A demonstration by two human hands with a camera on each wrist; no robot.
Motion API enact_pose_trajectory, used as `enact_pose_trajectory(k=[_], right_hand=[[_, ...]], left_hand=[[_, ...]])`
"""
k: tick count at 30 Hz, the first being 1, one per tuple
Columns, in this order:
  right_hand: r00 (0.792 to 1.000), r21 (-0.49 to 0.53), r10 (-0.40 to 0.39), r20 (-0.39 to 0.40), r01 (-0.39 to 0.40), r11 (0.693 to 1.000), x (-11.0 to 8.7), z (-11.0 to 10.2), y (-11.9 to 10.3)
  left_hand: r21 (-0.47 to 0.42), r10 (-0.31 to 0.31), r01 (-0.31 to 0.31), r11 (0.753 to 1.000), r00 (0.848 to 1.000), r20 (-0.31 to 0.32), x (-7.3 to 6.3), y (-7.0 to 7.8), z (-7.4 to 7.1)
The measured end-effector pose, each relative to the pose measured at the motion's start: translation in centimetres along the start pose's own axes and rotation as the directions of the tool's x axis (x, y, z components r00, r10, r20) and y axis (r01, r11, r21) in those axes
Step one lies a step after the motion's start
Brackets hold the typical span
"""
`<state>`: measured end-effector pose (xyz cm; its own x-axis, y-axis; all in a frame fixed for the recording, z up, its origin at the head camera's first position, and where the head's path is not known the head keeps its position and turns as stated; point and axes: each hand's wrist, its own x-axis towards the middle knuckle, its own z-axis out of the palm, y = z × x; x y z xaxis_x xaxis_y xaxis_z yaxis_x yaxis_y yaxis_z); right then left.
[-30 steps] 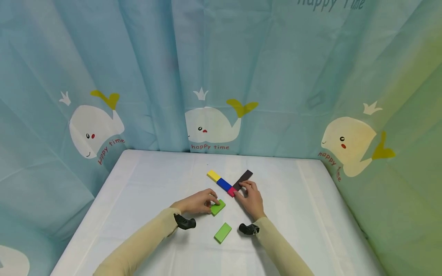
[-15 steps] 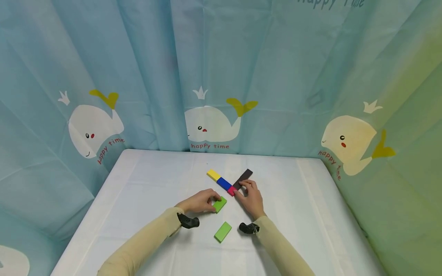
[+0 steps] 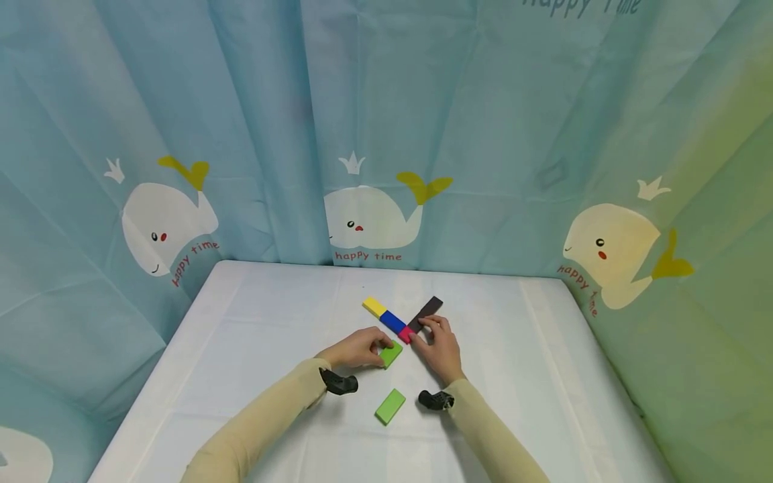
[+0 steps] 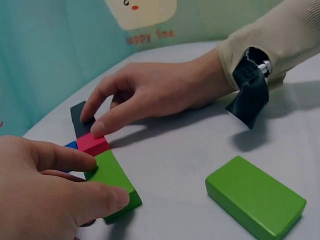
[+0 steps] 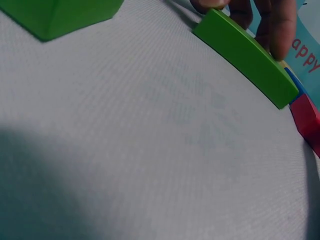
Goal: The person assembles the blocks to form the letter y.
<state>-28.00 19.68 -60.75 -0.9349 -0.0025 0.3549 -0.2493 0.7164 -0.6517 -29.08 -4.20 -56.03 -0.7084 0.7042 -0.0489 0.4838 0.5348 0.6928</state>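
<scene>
My left hand (image 3: 357,349) pinches a green block (image 3: 393,353) between thumb and fingers, low over the table. In the left wrist view, that block's far end is right at the small red block (image 4: 93,144). My right hand (image 3: 443,349) lies to the right of the row: its thumb touches the red block and its curved index finger is on the black block (image 3: 431,306). A blue block (image 3: 392,322) and a yellow block (image 3: 374,306) continue from the red one toward the back left. Black and blue-yellow arms form a V meeting at red.
A second green block (image 3: 390,406) lies alone nearer the front, between the forearms. The white table (image 3: 290,295) ends at a blue curtain (image 3: 483,134) printed with whales. Each wrist wears a black camera mount (image 3: 338,382).
My left hand has moved right and slightly away from me, bringing the green block toward the red one; its thumb has closed onto the block. The right hand stays in place.
</scene>
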Motion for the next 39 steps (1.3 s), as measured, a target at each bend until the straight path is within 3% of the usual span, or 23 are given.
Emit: enact_pose_trajectory(k=[11,24,39], right_hand=[[1.000,-0.021,-0.019,-0.011,0.019,1.000,0.0,0.1,-0.2],[0.998,-0.023,-0.047,-0.029,0.046,0.999,0.0,0.0,-0.2],[1.000,-0.017,-0.016,0.001,0.016,1.000,0.0,-0.2,-0.2]], left_hand=[[-0.004,-0.049,0.049,0.999,0.999,0.013,0.8,0.6,-0.4],[0.001,-0.010,0.010,1.000,1.000,0.005,1.3,0.4,-0.3],[-0.007,-0.025,0.025,1.000,1.000,0.006,1.4,0.9,-0.3]])
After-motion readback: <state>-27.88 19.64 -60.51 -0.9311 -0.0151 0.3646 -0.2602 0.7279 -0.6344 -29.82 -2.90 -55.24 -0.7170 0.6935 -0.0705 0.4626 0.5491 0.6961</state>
